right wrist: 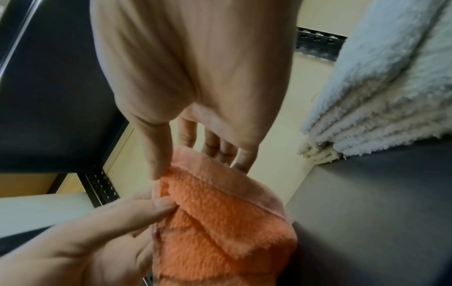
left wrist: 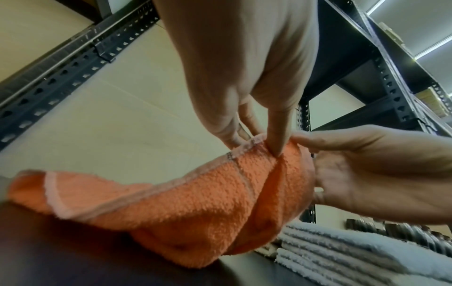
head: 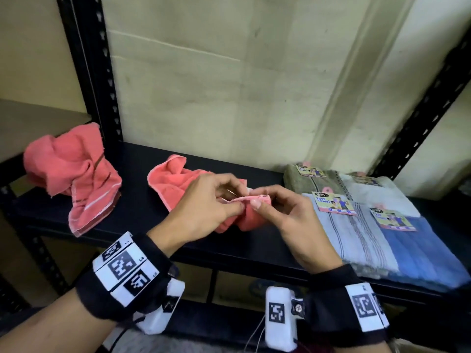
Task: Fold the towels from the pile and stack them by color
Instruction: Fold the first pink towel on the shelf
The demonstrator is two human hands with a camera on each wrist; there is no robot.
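- The black shelf (head: 142,207) is carrying everything in front of you, its slotted uprights (head: 88,62) rising at the back left.
- A folded stack of towels (head: 356,225) in grey, white and blue is lying flat at the right end of the shelf, several with paper labels (head: 332,202) on top.
- A crumpled coral towel (head: 76,169) is sitting bunched at the left end, well apart from your hands.
- The coral towel you are working on (head: 175,179) is lying mid-shelf, its near edge lifted between both hands while the rest is trailing back to the left.
- Your left hand (head: 204,205) is pinching that hemmed edge (left wrist: 247,147) between thumb and fingertips.
- Your right hand (head: 285,212) is pinching the same edge just beside the left, thumb on top, fingers curled behind the fabric.
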